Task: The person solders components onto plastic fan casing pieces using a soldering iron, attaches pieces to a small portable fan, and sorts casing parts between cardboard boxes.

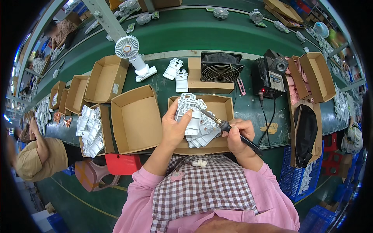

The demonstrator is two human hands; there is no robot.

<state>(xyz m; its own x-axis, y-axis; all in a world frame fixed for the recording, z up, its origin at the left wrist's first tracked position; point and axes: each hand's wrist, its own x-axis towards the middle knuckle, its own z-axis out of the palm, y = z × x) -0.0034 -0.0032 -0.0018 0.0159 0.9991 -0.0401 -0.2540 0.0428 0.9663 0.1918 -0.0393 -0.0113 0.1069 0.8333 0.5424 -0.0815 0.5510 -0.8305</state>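
Observation:
My left hand (pixel 173 125) is closed round a white plastic housing (pixel 188 111), tilted over a cardboard box (pixel 223 105). In my right hand (pixel 239 136) is a soldering iron (pixel 248 143) with a black handle, gripped like a pen. Its metal tip points left at the upper part of the housing; whether it touches cannot be made out. Beneath, more white housings (pixel 204 136) lie in the box. Two further white housings (pixel 181 80) rest on the green table beyond the box.
A black fan (pixel 220 66) stands behind the box, with a black soldering station (pixel 272 75) to its right, its cable hanging near my right hand. A white handheld fan (pixel 127 47) stands at the left. Cardboard boxes (pixel 136 120) line the left; a green conveyor (pixel 178 35) runs behind.

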